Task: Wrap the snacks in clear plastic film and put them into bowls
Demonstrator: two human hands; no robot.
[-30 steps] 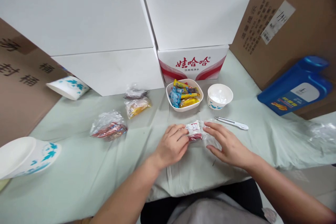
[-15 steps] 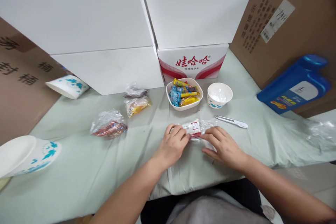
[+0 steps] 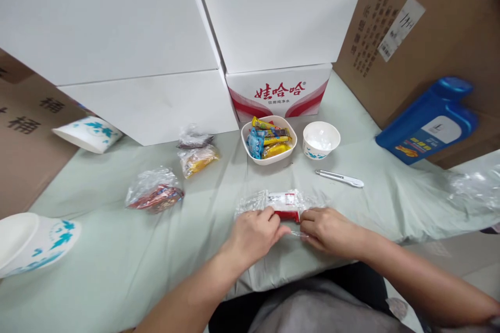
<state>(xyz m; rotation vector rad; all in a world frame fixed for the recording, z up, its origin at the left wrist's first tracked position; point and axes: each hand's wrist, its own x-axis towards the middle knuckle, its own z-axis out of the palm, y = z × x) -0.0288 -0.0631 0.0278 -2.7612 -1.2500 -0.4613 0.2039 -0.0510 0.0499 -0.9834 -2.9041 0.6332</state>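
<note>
We are clamping the near edge of some clear plastic film [image 3: 248,203] with our left hand [image 3: 254,231] and right hand [image 3: 330,230], which are sitting slightly apart. The red-and-white packet [image 3: 279,201] is lying just beyond them, and a white utility knife [image 3: 340,178] is resting beyond our right.

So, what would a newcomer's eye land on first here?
Probably the big blue bottle, vivid against the brown carton at the right. Next, the bright packets in the white bowl near the middle. Below them, the left hand and right hand hold clear wrapping by a red-and-white packet.
</note>
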